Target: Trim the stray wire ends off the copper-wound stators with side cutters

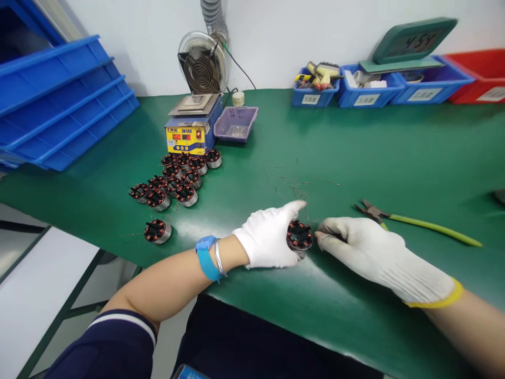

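My left hand (270, 237), in a white glove, is wrapped round a small round motor stator (300, 235) with copper windings and holds it just above the green mat (355, 158). My right hand (361, 245), also gloved, rests on the mat right beside the stator. Its fingertips are pinched together at the stator's right edge, and what they grip is too small to make out. Green-handled cutting pliers (414, 221) lie on the mat just behind my right hand.
Several more stators (177, 176) are grouped at the left, with one (158, 231) apart near the mat's front edge. Behind them stand a solder pot with a fan (195, 121) and a purple tray (235, 123). Blue crates (59, 105) are stacked far left. Blue and red bins (366, 87) line the back wall.
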`<state>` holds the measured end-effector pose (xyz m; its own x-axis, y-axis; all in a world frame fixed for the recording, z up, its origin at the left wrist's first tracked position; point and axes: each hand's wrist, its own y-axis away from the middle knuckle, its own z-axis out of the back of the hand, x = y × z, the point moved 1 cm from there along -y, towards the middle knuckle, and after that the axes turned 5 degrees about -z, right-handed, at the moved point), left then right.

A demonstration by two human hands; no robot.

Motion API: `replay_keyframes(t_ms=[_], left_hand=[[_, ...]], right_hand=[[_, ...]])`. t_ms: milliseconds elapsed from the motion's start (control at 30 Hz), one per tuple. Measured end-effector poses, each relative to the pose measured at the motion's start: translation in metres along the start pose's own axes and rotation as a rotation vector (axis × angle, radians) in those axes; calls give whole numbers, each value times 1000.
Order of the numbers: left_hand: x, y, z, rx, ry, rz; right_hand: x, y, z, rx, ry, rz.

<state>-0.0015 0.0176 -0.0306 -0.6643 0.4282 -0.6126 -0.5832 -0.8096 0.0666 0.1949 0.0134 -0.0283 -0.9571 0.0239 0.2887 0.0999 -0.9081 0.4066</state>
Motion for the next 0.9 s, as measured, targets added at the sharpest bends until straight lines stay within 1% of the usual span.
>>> replay_keyframes(t_ms=[67, 100, 200, 233, 300, 367, 400, 467, 500, 567, 600, 633, 700, 733, 767, 800, 900], left_hand=[[0, 2, 3, 18, 83, 20], [-1, 3, 4, -18, 140, 46], [-5, 5, -1, -229, 259, 172], [-7, 4, -4, -264, 264, 210], [-11, 3, -9, -243, 251, 255], [-12, 1, -11, -200, 234, 265], [-12, 0, -11, -194, 228, 258], [-10, 0, -10, -181, 231, 230], [-9, 0, -9, -170, 241, 213], [-6, -1, -8, -143, 272, 170], [-5, -1, -8, -129, 286, 147], [-3, -1, -8, -115, 297, 124], [-1, -2, -8, -87, 316, 90], [0, -2, -8, -75, 328, 79], [1, -2, -9, -65, 346, 68], [2, -3, -9, -59, 371, 52], [4, -5, -10, -72, 442, 0]], right_hand=[[5, 2, -2, 11, 40, -26], [7, 3, -4, 14, 46, -25], [8, 4, -6, -1, 43, 14], [8, 4, -5, -5, 41, 25], [4, 2, -1, -4, 53, 33], [-3, -1, 4, -44, 78, -21], [-6, -3, 6, -77, 64, -57], [-13, -6, 7, -117, -55, -93], [-15, -8, 7, -111, -140, -65], [-15, -10, 4, -59, -254, 62], [-14, -10, 4, -47, -239, 103], [-14, -11, 4, -59, -182, 104], [-12, -12, 6, -136, -48, 6], [-11, -12, 7, -176, -15, -53], [-10, -12, 7, -202, -21, -74], [-9, -12, 7, -209, -69, -40], [-7, -8, 0, -129, -264, 227]])
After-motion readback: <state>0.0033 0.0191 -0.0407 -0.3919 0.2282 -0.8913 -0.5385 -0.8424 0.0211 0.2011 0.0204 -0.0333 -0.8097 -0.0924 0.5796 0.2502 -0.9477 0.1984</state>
